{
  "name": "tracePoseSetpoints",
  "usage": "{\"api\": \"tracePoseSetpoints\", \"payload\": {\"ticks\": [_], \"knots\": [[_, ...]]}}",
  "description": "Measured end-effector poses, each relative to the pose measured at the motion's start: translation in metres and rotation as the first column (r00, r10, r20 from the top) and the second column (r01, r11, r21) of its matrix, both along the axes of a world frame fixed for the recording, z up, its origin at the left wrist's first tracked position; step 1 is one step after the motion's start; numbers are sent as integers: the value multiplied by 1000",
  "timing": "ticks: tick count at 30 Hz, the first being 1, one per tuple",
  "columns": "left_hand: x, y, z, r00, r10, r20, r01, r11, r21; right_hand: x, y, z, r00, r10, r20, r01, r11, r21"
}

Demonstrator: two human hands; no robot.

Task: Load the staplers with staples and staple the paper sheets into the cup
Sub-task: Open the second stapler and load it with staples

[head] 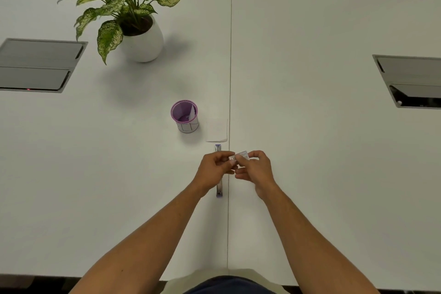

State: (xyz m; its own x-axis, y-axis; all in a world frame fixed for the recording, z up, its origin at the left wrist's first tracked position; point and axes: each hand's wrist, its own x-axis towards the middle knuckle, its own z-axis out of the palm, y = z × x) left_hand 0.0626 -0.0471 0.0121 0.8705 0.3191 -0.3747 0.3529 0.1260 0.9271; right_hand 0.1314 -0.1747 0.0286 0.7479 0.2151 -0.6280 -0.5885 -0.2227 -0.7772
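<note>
While both hands are meeting just above the white table (310, 150), the left hand (216, 169) and right hand (256, 170) are pinching a small whitish staple box (241, 156) between their fingertips, fingers closed on it. Beneath the left hand, a slim silver stapler with purple ends (218, 188) is lying opened out flat along the table seam. Just beyond it, white paper sheets (217, 130) are resting beside a purple-rimmed paper cup (185, 116), which is holding a white slip. Farther left, a leafy plant in a white pot (140, 40) is standing.

Potted plant (140, 38) on white table (310, 126), grey cable hatches left (38, 64) and right (410, 79)
</note>
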Motion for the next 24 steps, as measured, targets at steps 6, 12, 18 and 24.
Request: {"api": "tracePoseSetpoints", "payload": {"ticks": [6, 12, 18, 24], "knots": [[-5, 4, 2, 994, -98, -49, 100, 994, 51, -9, -1, -1, 988, -149, 34, 147, 987, 66], [-6, 1, 4, 993, -101, -56, 109, 980, 165, -16, 0, 1, 973, -227, 37, 222, 968, 115], [-5, 3, 4, 994, -84, -65, 95, 977, 192, -16, 0, 4, 962, -272, -1, 269, 951, 152], [-6, 3, 2, 994, -89, -70, 101, 977, 185, -17, 2, 2, 959, -280, -46, 284, 949, 139]]}}
